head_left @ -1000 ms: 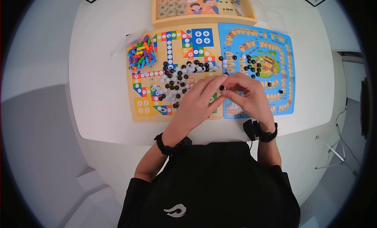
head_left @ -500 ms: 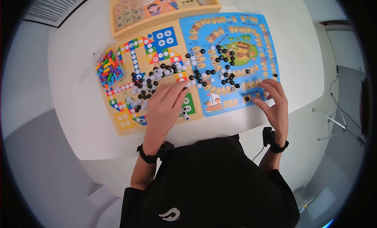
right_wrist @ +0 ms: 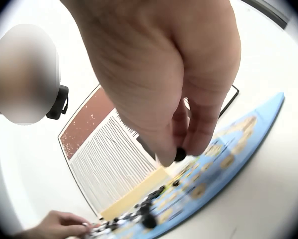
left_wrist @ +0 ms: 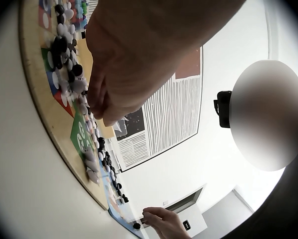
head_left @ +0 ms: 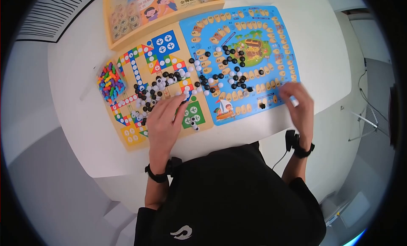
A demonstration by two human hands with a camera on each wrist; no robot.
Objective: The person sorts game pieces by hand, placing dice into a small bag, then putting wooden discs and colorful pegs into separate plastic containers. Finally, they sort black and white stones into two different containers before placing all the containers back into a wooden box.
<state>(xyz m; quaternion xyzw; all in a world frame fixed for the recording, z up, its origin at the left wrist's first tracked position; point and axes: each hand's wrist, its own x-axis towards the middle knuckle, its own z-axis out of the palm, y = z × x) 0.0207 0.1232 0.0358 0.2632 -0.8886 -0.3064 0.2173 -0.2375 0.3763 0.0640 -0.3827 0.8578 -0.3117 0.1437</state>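
Observation:
In the head view my left hand [head_left: 163, 125] is over the flight-chess board [head_left: 197, 129], fingertips low among black and white pieces [head_left: 159, 93]. A dark piece [head_left: 183, 102] shows between its thumb and finger. My right hand [head_left: 299, 106] hovers over the right edge of the blue board [head_left: 271, 32]; the right wrist view shows its thumb and fingers pinching a black piece [right_wrist: 180, 154]. More black and white pieces [head_left: 235, 74] lie on the blue board. Two black pieces [head_left: 262, 106] are close to its front edge area.
Behind the boards stands a wooden box [head_left: 163, 23] with discs, a picture card and dice. At the left is a clear tray [head_left: 111, 82] of colourful pegs. A grey-white cluster of pieces [head_left: 194, 124] sits near the green corner. The white table [head_left: 72, 131] surrounds everything.
My hands have parted from each other, the left going left over the pieces and the right to the blue board's right edge. The head view has shifted, and the right fingers have closed on a black piece.

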